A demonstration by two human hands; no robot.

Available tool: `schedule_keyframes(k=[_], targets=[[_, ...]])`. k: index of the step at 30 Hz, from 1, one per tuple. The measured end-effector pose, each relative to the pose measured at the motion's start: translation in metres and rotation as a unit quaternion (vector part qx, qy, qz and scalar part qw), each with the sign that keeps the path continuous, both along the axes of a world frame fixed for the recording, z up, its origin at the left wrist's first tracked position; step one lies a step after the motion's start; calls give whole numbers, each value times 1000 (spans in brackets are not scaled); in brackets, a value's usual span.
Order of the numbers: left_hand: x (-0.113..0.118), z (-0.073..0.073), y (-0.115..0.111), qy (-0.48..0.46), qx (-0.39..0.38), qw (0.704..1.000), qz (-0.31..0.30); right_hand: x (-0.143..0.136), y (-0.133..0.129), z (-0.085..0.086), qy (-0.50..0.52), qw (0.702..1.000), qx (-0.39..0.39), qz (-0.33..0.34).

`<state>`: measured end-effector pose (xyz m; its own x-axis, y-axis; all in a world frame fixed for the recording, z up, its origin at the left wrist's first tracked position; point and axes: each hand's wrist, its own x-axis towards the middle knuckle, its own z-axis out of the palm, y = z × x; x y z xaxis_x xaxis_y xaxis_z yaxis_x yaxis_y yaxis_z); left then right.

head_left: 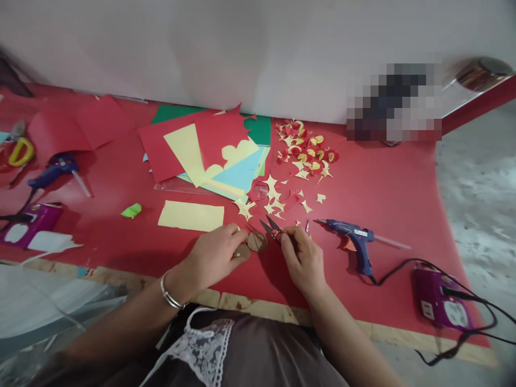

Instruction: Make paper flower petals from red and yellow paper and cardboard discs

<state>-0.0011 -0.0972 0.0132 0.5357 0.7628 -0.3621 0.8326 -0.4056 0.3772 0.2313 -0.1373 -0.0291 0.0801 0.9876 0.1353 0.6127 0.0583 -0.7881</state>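
Observation:
My left hand (213,252) is closed, with thumb and fingers pinching a small brown round disc (242,253). A second brown disc (257,242) shows just beyond the fingertips; whether it is held too I cannot tell. In my right hand (302,258) is a pair of small dark scissors (271,228), blades parted and pointing forward and left, close to the second disc. Behind the left hand lies a pale yellow paper strip (191,215). Pale yellow paper offcuts (272,188) are scattered beyond the scissors.
Coloured paper sheets (217,134) are piled at the back, beside small red and yellow paper pieces (312,150). A blue glue gun (357,236) lies right, wired to a purple box (441,298). Another glue gun (56,169) and yellow-handled scissors (21,152) lie left.

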Motion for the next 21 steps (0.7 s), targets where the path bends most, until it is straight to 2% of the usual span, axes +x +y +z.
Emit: schedule_keyframes(k=[3,9,13,16,19,21], targets=[[4,-3,-4,-13,6,1000,2,-1,-2,0,19,1000,-18,-6],[12,4,-4,-14,-12,1000,9,-3,0,0,69,996,-44,-22],[11,2,-7,-94,-46,993,53,-6,1,-1,107,991,-69,-28],[10,-1,-8,-232,-101,959,128,-9,1,-3,160,983,-89,-15],[16,-3,-8,-374,-167,893,187,-9,0,-4,217,971,-97,-5],[24,-6,-9,-430,-204,854,208,-8,0,-5,240,965,-104,-8]])
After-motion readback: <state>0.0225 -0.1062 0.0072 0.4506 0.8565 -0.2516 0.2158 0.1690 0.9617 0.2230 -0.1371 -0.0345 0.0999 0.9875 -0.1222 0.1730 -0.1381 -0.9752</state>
